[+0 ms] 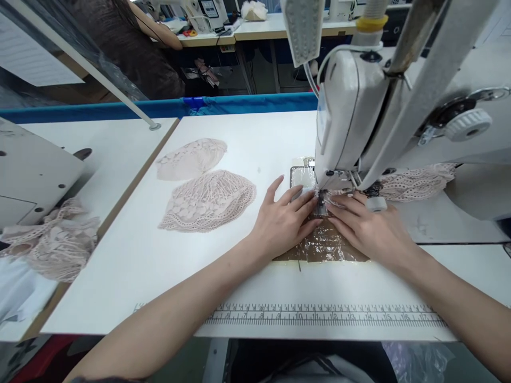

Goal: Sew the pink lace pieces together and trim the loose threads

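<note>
My left hand [285, 221] lies flat on the table, fingers spread and pointing at the presser foot [321, 201] of the white sewing machine [355, 117]. My right hand [369, 229] rests just right of it, fingers stretched toward the needle, pressing a piece of pink lace [415, 181] that trails off to the right under the machine arm. Both hands sit on a glossy brown taped patch [327, 247] around the needle plate [301, 176]. Neither hand grips anything.
Two pink lace cups [207, 199] lie on the white table to the left. A heap of lace [56, 242] sits on the lower table at far left. A printed ruler strip [319, 315] runs along the front edge. Another person [136, 48] sits at a bench behind.
</note>
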The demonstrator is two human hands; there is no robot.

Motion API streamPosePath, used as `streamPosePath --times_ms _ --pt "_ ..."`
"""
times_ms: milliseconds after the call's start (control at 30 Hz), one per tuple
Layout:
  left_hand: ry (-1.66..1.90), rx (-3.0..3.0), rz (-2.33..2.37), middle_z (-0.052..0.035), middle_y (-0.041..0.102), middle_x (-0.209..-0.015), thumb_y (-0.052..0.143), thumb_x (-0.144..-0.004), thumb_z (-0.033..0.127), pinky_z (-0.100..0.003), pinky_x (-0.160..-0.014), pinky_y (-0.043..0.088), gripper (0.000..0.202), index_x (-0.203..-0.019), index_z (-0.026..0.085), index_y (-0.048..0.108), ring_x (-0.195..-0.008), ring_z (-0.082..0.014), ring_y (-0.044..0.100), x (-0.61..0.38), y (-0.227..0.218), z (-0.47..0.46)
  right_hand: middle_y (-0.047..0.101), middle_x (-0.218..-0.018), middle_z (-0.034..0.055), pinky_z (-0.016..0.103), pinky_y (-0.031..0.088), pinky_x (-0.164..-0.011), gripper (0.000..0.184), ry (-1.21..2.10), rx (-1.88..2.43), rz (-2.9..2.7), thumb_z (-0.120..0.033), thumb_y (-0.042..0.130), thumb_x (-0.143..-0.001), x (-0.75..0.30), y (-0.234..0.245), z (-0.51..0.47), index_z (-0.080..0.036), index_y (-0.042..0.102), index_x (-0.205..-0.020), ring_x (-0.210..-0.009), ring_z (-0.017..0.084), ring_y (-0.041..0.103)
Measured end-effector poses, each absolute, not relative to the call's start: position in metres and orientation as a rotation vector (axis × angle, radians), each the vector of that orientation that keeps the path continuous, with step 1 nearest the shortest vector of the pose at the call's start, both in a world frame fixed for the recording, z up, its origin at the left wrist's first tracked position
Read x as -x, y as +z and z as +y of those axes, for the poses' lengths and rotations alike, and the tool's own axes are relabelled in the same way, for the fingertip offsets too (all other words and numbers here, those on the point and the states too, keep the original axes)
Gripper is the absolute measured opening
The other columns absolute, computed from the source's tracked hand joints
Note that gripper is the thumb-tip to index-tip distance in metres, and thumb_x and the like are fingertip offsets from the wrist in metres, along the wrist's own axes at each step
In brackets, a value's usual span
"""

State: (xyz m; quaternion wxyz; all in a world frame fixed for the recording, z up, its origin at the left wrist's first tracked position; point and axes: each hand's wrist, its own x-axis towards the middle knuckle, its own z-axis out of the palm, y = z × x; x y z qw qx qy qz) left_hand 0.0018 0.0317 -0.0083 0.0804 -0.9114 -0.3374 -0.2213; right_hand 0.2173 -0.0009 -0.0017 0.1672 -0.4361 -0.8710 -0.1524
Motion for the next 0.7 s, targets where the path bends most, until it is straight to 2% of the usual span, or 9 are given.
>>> streamPosePath --times_ms 233,433,567,633,700 --pt "-0.657 2.718 -1.037 -0.0059 0.067 -0.122 0.046 -0.097 0.040 -0.054 -0.114 0.027 0.037 -0.122 0.018 0.062 -0.121 -0.0251 0.056 -0.001 -0.008 0.030 0.072 -0.104 0.0109 0.040 0.048 -0.084 0.030 -0.497 1.326 -2.476 -0.030 0.048 -0.096 -0.222 -0.003 0.000 -0.017 0.068 -0.114 -0.092 0.024 0.065" --pt "-0.717 2.695 -0.999 -0.0051 0.071 -0.116 0.046 -0.097 0.040 -0.050 -0.112 0.032 0.034 -0.118 0.019 0.064 -0.116 -0.0224 0.060 0.000 -0.006 0.029 0.071 -0.096 0.0115 0.035 0.049 -0.068 0.035 -0.461 1.388 -2.423 -0.023 0.047 -0.094 -0.222 -0.005 0.001 -0.015 0.059 -0.126 -0.083 0.024 0.064" --pt "-0.761 2.703 -0.934 -0.0042 0.073 -0.109 0.048 -0.097 0.036 -0.042 -0.102 0.042 0.031 -0.114 0.017 0.064 -0.103 -0.0186 0.066 0.002 -0.004 0.025 0.069 -0.084 0.0102 0.031 0.042 -0.054 0.029 -0.464 1.455 -2.386 -0.020 0.044 -0.093 -0.223 -0.004 0.001 -0.013 0.066 -0.112 -0.069 0.022 0.060" --pt "-0.771 2.751 -0.838 -0.0037 0.073 -0.111 0.050 -0.096 0.029 -0.036 -0.092 0.048 0.029 -0.119 0.016 0.062 -0.099 -0.0165 0.066 0.001 -0.003 0.022 0.067 -0.074 0.0090 0.033 0.043 -0.055 0.027 -0.435 1.449 -2.344 -0.020 0.043 -0.093 -0.225 0.000 0.000 -0.014 0.069 -0.097 -0.063 0.021 0.059" --pt "-0.797 2.809 -0.790 -0.0039 0.070 -0.118 0.053 -0.093 0.023 -0.034 -0.086 0.050 0.033 -0.125 0.016 0.057 -0.103 -0.0169 0.065 0.000 -0.003 0.019 0.063 -0.064 0.0048 0.033 0.044 -0.057 0.027 -0.178 1.410 -2.322 -0.026 0.046 -0.094 -0.227 0.008 -0.003 -0.017 0.070 -0.087 -0.054 0.018 0.055"
